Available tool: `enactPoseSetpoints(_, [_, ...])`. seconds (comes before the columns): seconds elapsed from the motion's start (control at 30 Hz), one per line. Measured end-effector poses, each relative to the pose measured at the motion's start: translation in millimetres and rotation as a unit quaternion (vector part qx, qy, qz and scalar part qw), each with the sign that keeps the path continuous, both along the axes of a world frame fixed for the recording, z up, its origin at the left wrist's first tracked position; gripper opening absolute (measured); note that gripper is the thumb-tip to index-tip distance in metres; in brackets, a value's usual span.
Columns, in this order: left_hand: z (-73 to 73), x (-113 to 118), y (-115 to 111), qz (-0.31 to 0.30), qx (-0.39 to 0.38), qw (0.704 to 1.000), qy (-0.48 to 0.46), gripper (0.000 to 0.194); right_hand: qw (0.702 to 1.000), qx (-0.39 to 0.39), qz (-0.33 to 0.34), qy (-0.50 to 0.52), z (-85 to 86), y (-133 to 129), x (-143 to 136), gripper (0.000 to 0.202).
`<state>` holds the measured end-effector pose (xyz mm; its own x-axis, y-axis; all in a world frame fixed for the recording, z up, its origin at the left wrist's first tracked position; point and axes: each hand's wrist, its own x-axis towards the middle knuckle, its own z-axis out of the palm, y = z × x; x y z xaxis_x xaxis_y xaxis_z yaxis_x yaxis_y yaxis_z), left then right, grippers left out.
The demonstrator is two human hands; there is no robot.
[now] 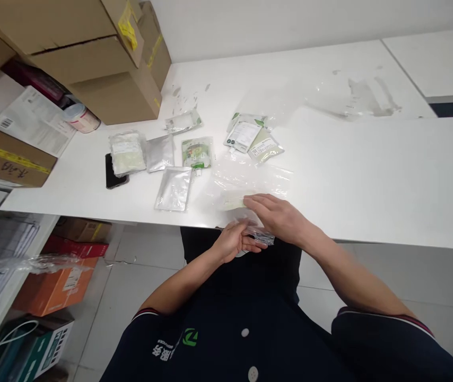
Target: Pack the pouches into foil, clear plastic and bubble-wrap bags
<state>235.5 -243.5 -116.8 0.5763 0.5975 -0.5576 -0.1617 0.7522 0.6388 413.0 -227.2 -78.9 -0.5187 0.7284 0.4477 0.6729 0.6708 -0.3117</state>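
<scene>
A clear plastic bag point(250, 180) lies crinkled across the table's front edge, with a pale flat packet point(232, 199) inside or beneath it. My left hand point(232, 241) is closed on the bag's near end, thumb above and fingers below, just off the edge. Over the same bag, my right hand point(276, 215) has its fingers bent together, their tips at the pale packet; its thumb is hidden. Beyond the bag lie a white printed sachet point(243, 136) and a pale green sachet point(265, 146), overlapping. Left of them is a green printed pouch point(197, 152).
Two silver pouches point(174, 189) point(160, 153) lie on the white table point(354, 180). A pale packet point(127, 153) rests on a black phone point(115, 178). Cardboard boxes point(127, 95) stand at the back left, beside a round tub point(81, 118). More clear plastic point(354, 98) lies far right.
</scene>
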Motion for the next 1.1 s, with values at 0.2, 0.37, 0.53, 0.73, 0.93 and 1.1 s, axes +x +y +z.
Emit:
enactPoseSetpoints(0.2, [-12.5, 3.7, -11.0, -0.02, -0.044, 0.999, -0.022, 0.041, 0.986, 0.06, -0.157, 0.003, -25.2, 43.1, 23.6, 0.042])
enactPoseSetpoints(0.37, [0.9, 4.0, -19.2, -0.205, 0.035, 0.978, 0.008, 0.065, 0.932, 0.109, -0.328, 0.106, -12.6, 68.6, 47.6, 0.048])
enactPoseSetpoints(0.53, [26.1, -47.8, -10.3, -0.243, 0.482, 0.808, 0.236, 0.038, 0.949, 0.08, -0.303, 0.021, 13.1, 32.6, 33.6, 0.045])
enactPoseSetpoints(0.73, [-2.1, -99.0, 11.4, -0.152, 0.702, 0.487, 0.497, 0.038, 0.956, -0.028, -0.224, -0.187, 39.6, -17.2, -21.2, 0.044])
enactPoseSetpoints(0.93, [-33.5, -93.3, 11.5, -0.054, 0.781, 0.456, 0.424, 0.025, 0.952, -0.174, -0.031, -0.249, 14.8, -5.1, -74.5, 0.033])
enactPoseSetpoints(1.1, [-46.0, -98.9, 13.0, -0.011, 0.783, 0.467, 0.41, 0.011, 0.955, -0.202, -0.088, -0.199, -5.6, 8.3, -31.0, 0.049])
